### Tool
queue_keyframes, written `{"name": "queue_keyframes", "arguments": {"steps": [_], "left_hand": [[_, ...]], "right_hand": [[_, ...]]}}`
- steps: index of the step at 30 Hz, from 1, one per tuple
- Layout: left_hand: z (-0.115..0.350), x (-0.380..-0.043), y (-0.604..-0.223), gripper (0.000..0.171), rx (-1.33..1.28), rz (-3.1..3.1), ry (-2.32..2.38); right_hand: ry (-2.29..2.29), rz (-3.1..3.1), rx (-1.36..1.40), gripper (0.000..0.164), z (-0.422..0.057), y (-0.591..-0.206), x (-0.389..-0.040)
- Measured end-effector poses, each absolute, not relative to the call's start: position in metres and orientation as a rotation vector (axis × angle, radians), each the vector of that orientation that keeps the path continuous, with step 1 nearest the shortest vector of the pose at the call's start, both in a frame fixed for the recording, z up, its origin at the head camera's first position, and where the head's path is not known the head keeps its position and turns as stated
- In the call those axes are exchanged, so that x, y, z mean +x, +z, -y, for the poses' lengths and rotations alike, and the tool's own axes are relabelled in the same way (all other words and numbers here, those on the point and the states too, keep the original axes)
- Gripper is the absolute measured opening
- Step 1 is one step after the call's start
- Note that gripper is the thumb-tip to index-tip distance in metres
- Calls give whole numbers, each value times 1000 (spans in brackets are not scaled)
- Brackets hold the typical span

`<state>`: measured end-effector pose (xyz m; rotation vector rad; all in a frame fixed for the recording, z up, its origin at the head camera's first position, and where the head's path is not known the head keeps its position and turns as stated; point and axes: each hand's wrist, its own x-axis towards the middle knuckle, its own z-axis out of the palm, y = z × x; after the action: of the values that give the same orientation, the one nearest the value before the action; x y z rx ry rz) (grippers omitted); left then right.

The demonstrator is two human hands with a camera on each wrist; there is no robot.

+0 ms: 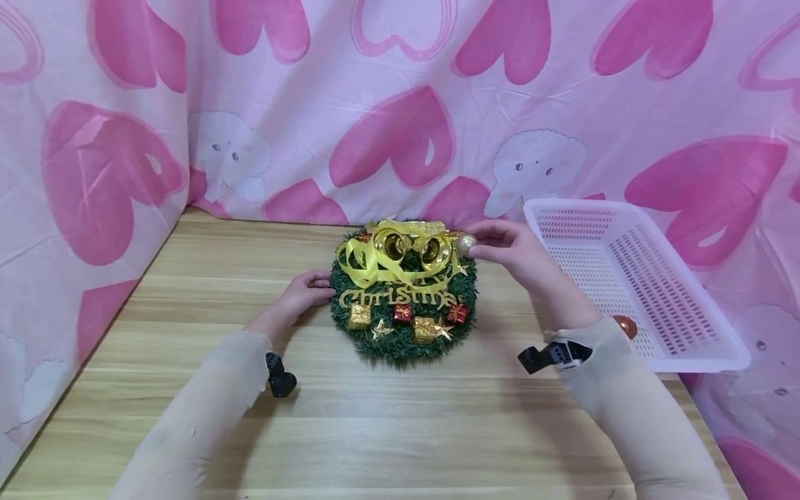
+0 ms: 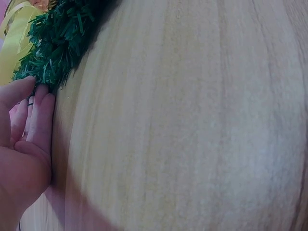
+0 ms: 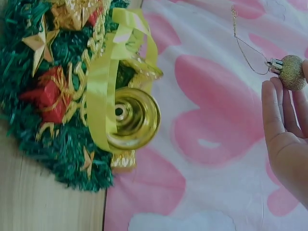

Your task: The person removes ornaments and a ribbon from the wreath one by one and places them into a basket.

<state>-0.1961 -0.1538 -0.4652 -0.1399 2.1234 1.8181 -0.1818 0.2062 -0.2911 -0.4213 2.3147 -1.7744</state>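
A green tinsel Christmas wreath (image 1: 400, 353) lies on the table, with gold lettering, small gift boxes, stars, yellow ribbon (image 1: 375, 267) and two gold bells (image 1: 435, 251) on it. At its left edge, my left hand (image 1: 298, 297) holds the fringe between thumb and fingers; the left wrist view shows green sprigs (image 2: 60, 45) right at the fingertips. My right hand (image 1: 509, 251) pinches a small gold glitter ball ornament (image 3: 291, 73) beside the wreath's upper right. From the ball's silver cap a thin gold cord loop (image 3: 244, 52) sticks out.
To the right stands a white perforated plastic basket (image 1: 694, 302); a shiny copper-orange ball (image 1: 626, 326) shows in it, partly hidden by my right sleeve. Pink heart-patterned cloth (image 1: 387, 139) hangs behind and along both sides of the wooden table (image 1: 375, 430).
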Motion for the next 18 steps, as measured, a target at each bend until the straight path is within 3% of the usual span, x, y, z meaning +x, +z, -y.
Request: {"name": "queue_keyframes", "arguments": {"steps": [18], "left_hand": [[155,-197,-466,58,-131,-2125,1809]], "right_hand": [[-1867,-2448,-292,21,-277,-293,-174]]}}
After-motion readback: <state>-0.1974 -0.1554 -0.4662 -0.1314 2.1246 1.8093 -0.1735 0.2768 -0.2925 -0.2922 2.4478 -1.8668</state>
